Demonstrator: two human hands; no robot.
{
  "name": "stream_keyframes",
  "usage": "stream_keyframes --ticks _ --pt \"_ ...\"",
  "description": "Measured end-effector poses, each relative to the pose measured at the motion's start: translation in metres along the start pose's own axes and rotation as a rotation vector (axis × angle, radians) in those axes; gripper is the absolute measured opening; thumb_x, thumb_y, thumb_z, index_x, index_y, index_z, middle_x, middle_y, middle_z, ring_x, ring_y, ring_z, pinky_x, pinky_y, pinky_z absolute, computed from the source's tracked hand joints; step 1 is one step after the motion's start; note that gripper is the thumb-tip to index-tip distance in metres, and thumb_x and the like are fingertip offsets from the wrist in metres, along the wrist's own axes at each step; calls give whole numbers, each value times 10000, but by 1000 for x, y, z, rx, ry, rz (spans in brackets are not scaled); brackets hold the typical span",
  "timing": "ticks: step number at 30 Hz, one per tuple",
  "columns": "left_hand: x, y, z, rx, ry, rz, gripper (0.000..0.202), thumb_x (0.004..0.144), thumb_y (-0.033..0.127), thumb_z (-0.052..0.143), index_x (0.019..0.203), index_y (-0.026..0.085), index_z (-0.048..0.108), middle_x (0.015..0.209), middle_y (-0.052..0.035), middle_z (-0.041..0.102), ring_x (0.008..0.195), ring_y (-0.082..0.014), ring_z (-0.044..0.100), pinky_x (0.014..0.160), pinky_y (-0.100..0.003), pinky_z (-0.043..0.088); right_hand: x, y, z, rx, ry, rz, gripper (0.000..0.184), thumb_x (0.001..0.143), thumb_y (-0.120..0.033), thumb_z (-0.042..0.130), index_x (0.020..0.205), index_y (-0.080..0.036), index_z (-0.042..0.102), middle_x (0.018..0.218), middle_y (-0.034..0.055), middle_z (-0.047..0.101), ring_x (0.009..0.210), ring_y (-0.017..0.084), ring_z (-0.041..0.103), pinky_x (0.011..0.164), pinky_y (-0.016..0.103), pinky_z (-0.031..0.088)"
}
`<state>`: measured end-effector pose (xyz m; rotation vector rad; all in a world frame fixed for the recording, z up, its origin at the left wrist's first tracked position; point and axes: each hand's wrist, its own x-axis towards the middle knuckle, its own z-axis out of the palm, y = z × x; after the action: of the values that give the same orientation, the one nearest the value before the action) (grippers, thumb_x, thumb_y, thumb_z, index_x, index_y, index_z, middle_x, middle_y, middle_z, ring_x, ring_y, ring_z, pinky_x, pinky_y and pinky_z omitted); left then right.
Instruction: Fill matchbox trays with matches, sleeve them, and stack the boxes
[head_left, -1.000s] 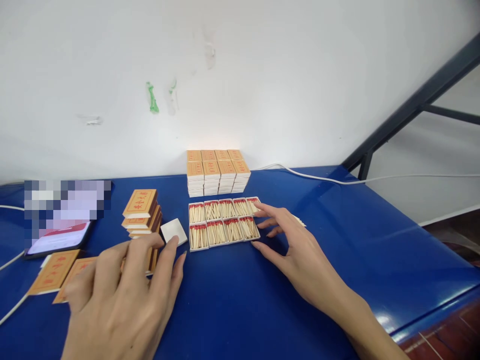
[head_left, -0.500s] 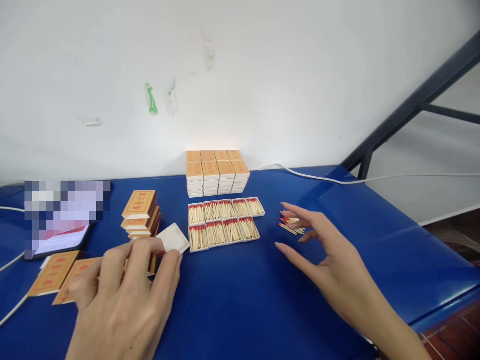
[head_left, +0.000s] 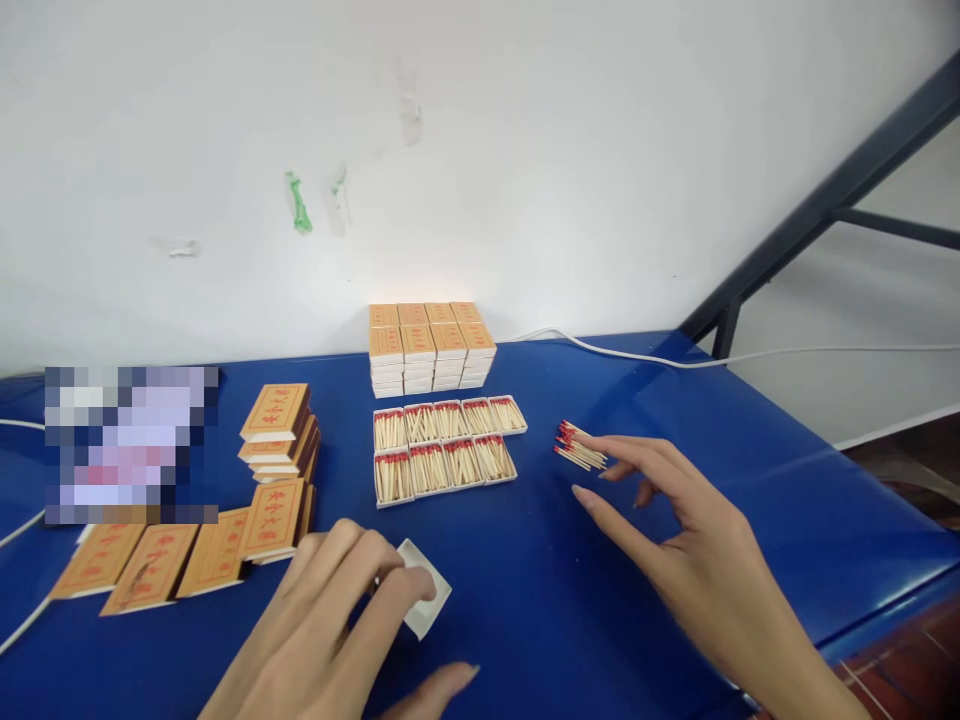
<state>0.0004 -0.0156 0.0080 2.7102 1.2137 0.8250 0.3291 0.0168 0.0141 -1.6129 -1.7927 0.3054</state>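
My left hand [head_left: 337, 630] rests low on the blue table [head_left: 525, 560] with its fingers on an empty white matchbox tray [head_left: 425, 598]. My right hand [head_left: 675, 540] is spread above the table, fingertips touching a small loose pile of red-tipped matches [head_left: 579, 447]. Between the hands lie two rows of open trays filled with matches [head_left: 444, 448]. Behind them stands a block of stacked closed matchboxes [head_left: 431, 345].
Orange matchbox sleeves are stacked at the left [head_left: 279, 430] and laid flat in a row [head_left: 187, 555] near the front left. A white cable [head_left: 675, 358] runs along the table's back right. A dark metal rail [head_left: 825, 205] rises at the right.
My left hand has pulled the white tray from beside the sleeve stack toward me. My right hand has left the filled trays and moved right to the loose matches.
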Motion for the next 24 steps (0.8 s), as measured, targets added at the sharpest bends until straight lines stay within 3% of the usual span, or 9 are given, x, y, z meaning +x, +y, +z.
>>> stream_keyframes --ticks 3,6,9,12,18,21,24 --pt "0 1 -3 12 -5 -12 390 1018 119 615 1387 238 654 1347 -105 756 1226 -306 700 1042 -458 545 0 1 -1 1 6 3 340 1082 -461 744 1421 -434 758 1348 26 745 939 222 667 740 359 561" --pt "1 0 -1 121 -69 90 566 932 22 513 1426 242 680 1465 -66 779 1357 -300 698 1143 -483 478 -1 2 -1 4 8 11 316 1070 -478 757 1380 -422 784 1308 36 753 900 217 661 663 330 551" --pt "2 -2 4 197 -41 107 460 981 76 535 1345 264 744 1359 -14 845 1261 -279 760 1144 -473 447 -2 5 -2 0 6 34 297 1059 -499 763 1346 -431 799 1292 31 750 867 212 647 526 283 484" --pt "4 -2 5 222 15 127 390 1021 82 519 1304 219 750 1241 -38 868 1162 -281 788 1091 -459 473 -1 9 -4 -41 25 39 283 1060 -519 750 1323 -430 803 1272 26 749 844 208 639 489 279 444" --pt "10 -1 1 162 16 116 263 1109 179 548 1329 193 692 1102 -51 834 989 -265 810 934 -429 582 8 24 -2 -172 39 48 402 1076 -596 675 1392 -368 774 1229 68 723 813 227 660 624 360 518" --pt "9 -4 2 117 -33 118 269 1140 204 554 1387 197 659 1160 -57 821 1030 -252 814 955 -416 614 15 35 4 -201 6 78 579 1059 -690 662 1495 -314 723 1285 102 691 835 245 676 730 423 563" --pt "5 -7 5 116 -55 119 319 1140 258 595 1449 194 638 1227 -67 819 1106 -262 818 1009 -429 636 24 41 6 -167 -34 105 688 1028 -784 649 1470 -265 744 1280 117 679 875 261 684 811 461 580"
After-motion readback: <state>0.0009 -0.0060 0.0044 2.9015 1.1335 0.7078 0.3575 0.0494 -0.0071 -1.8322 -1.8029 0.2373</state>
